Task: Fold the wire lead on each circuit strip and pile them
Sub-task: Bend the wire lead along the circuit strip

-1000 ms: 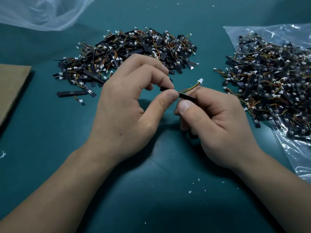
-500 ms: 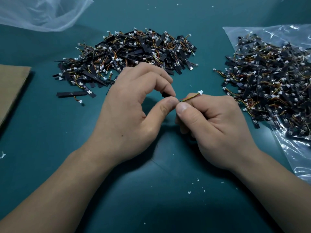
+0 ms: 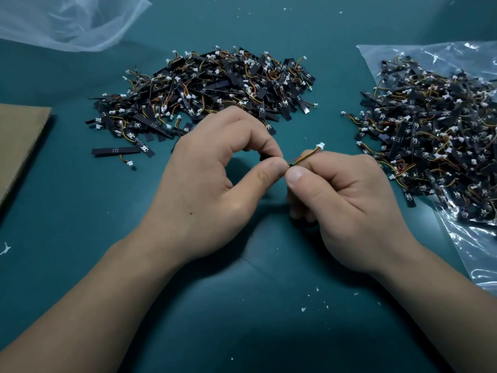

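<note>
My left hand [image 3: 215, 184] pinches the end of one black circuit strip [image 3: 265, 157] between thumb and forefinger; most of the strip is hidden by the fingers. My right hand [image 3: 341, 200] pinches the same strip's thin coloured wire lead [image 3: 305, 156], whose white connector [image 3: 320, 146] sticks up to the right. The thumbs nearly touch above the green table. A big heap of strips [image 3: 209, 95] lies behind my hands. Another heap [image 3: 435, 138] lies on a plastic bag at the right.
The clear plastic bag [image 3: 478, 238] under the right heap reaches the right edge. A second, crumpled bag [image 3: 70, 22] lies at the top left. Brown cardboard [image 3: 18, 141] sits at the left edge. One lone strip [image 3: 118, 151] lies in front of the left heap.
Both hands have dropped lower and drawn closer together. The strip, visible between them a second ago, is now almost covered, and the wire lead has tilted lower toward my right fingers.
</note>
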`<state>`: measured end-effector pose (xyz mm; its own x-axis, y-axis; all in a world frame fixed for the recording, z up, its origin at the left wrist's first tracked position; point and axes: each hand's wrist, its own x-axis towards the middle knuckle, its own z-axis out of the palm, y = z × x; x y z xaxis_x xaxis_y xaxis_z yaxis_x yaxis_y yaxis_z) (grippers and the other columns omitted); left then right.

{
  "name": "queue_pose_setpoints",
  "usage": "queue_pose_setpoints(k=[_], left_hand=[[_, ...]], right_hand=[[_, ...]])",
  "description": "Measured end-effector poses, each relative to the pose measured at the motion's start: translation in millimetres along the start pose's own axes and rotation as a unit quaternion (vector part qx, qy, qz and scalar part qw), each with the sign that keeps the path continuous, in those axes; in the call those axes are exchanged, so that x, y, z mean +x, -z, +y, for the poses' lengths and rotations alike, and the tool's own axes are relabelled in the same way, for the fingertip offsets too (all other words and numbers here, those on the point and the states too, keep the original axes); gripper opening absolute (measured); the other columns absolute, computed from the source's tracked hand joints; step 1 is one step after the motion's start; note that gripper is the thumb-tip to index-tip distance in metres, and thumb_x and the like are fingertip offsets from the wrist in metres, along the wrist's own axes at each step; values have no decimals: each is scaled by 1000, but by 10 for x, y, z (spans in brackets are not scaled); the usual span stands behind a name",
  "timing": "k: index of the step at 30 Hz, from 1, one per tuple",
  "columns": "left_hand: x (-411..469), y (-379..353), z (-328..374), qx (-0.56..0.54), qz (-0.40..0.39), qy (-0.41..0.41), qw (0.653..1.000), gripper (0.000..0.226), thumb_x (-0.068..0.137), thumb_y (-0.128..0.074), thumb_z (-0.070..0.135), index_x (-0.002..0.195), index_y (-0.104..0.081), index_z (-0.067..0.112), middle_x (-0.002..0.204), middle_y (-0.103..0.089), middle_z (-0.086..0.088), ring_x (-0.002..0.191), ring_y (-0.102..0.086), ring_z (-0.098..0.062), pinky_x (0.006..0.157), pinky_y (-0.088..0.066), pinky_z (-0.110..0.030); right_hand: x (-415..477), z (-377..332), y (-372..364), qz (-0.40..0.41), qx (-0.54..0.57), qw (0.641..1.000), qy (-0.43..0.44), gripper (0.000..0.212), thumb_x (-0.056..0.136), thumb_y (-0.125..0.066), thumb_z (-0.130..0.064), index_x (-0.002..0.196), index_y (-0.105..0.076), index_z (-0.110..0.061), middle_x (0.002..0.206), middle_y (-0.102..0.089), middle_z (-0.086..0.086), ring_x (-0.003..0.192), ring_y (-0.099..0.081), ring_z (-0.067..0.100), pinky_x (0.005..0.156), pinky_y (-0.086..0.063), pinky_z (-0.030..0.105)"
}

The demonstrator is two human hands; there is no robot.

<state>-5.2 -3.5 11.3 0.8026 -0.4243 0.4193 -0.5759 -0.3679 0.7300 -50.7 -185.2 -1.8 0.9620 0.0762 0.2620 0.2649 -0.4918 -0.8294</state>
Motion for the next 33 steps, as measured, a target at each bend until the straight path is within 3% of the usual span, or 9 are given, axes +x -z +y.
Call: queue_pose_setpoints(k=[13,18,24,27,30,33], left_hand=[[-9,7,-16,-31,-18,-11,999,9,91,-68,15,82,-65,14,89,-64,4,89,-60,-19,80,-41,-24],[8,28,-37,-58,2,21,998,9,89,-72,21,81,-69,21,89,-69,7,90,-64,-22,77,-45,-28],[9,27,-39,-69,-6,35,997,7,89,-74,27,83,-71,28,89,-70,11,90,-64,-24,76,-47,-32],[11,29,-39,-67,6,30,997,7,89,-75,23,86,-71,27,92,-70,9,91,-65,-24,76,-48,-34],[9,10,-33,-56,12,27,998,4,89,-74,25,92,-72,26,94,-69,11,91,-64,-20,75,-46,-29],[-9,-22,-30,-29,42,36,998,19,95,-65,31,111,-69,20,92,-66,16,84,-62,-11,74,-42,-16]], right_hand=[[7,-27,1,-2,0,1000,19,32,96,-52,-30,66,-58,-23,55,-54,4,49,-50,22,50,-41,40],[4,-16,-3,5,-5,1000,9,34,97,-53,-32,72,-66,-13,56,-55,6,50,-52,22,51,-41,39],[-10,-9,7,16,-5,1000,13,36,95,-52,-30,65,-63,-13,54,-53,5,50,-51,22,51,-41,38],[-14,-15,7,-5,16,1000,7,39,98,-45,-32,68,-62,-14,57,-57,3,50,-52,16,51,-40,25],[1,-9,48,-29,84,996,-19,42,96,-41,-32,64,-58,-11,52,-53,1,48,-47,9,51,-35,17],[28,-15,65,-24,155,988,-14,38,93,-46,-27,59,-49,-10,50,-40,0,47,-35,5,48,-28,16]])
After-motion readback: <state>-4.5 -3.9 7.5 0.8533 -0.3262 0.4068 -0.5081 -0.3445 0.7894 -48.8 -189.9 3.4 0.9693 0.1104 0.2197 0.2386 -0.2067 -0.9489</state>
